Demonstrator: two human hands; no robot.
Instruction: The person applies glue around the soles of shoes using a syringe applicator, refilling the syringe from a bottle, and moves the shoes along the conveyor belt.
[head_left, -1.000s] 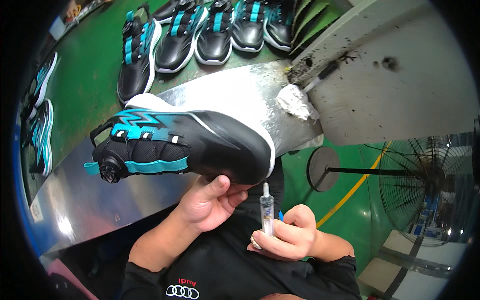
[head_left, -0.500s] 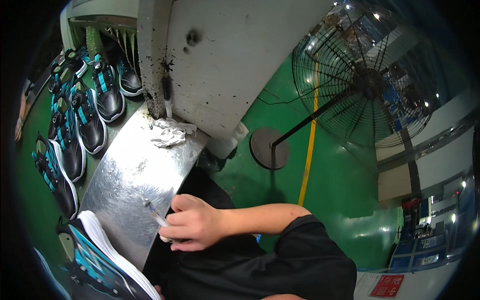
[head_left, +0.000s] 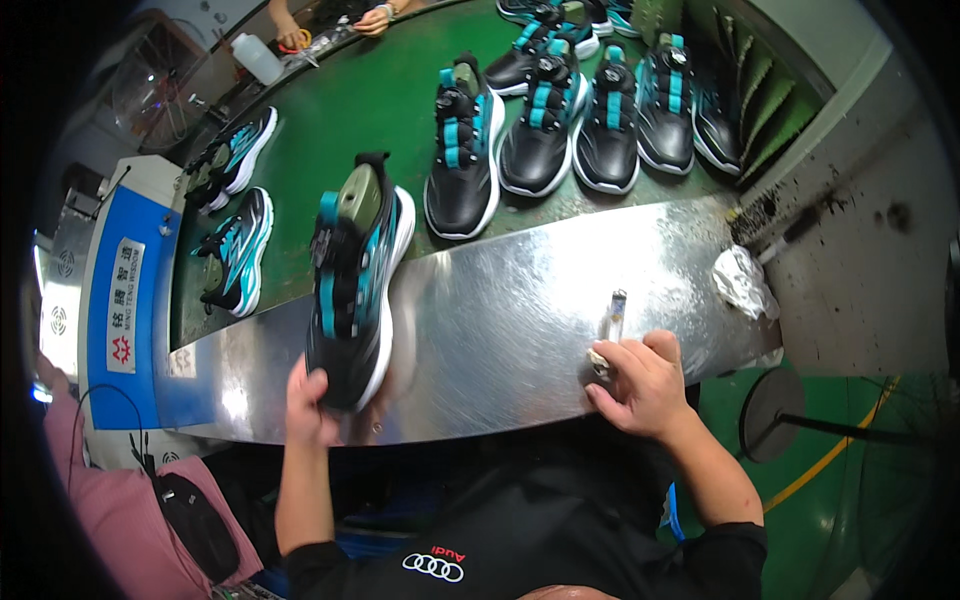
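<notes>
My left hand (head_left: 312, 408) is closed on the toe end of a black and teal sneaker (head_left: 372, 300), its white sole facing right and heel pointing away. The sneaker is over the metal worktop (head_left: 500, 330). In my right hand (head_left: 648, 388), above the worktop's right part, is a slim clear stick-like tool (head_left: 616, 312) pinched between thumb and fingers. One end of it points away from me; a pale crumpled bit shows at the fingertips. The tool's exact kind is unclear.
Several matching sneakers (head_left: 540, 140) stand on the green belt (head_left: 330, 130) beyond the worktop. White crumpled cloth (head_left: 742, 282) lies at the right by a grey machine wall (head_left: 850, 260). At left are a blue-white machine housing (head_left: 125, 300) and a person in pink (head_left: 130, 510). Another person's hands (head_left: 375, 20) work across the belt.
My view has swung left, bringing the belt, the worktop and my left hand with the sneaker into sight. My right hand still holds the slim tool.
</notes>
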